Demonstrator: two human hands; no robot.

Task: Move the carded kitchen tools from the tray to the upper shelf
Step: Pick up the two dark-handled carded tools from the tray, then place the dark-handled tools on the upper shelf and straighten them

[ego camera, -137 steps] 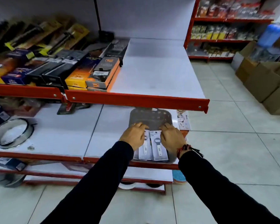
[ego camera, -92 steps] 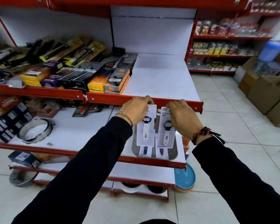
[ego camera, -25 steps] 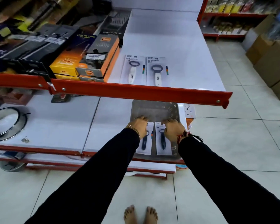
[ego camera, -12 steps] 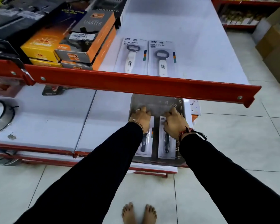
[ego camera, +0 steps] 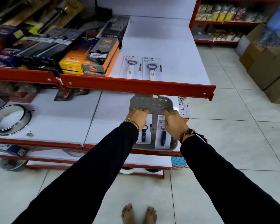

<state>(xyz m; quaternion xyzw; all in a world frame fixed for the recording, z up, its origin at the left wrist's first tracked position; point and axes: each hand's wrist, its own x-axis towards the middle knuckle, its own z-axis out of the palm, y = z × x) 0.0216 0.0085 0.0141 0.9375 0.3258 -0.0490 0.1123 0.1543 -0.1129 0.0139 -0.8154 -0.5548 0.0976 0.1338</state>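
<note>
A grey perforated tray (ego camera: 152,102) sits on the lower shelf under the red shelf lip. Two carded bottle openers with dark blue handles lie in it side by side, the left card (ego camera: 144,135) and the right card (ego camera: 162,135). My left hand (ego camera: 137,118) grips the top edge of the left card. My right hand (ego camera: 174,122) grips the top edge of the right card. On the upper shelf (ego camera: 176,50) lie two carded bottle openers with white handles, one on the left (ego camera: 131,67) and one on the right (ego camera: 152,68).
Boxed goods (ego camera: 94,57) fill the upper shelf's left part. The red shelf lip (ego camera: 136,86) overhangs the tray's far end. A metal ring (ego camera: 8,118) lies on the lower shelf at left. Cardboard boxes (ego camera: 268,68) stand on the tiled floor at right.
The two white-handled cards went from the tray to the upper shelf. Both hands returned to the tray and closed on the tops of the two blue-handled cards.
</note>
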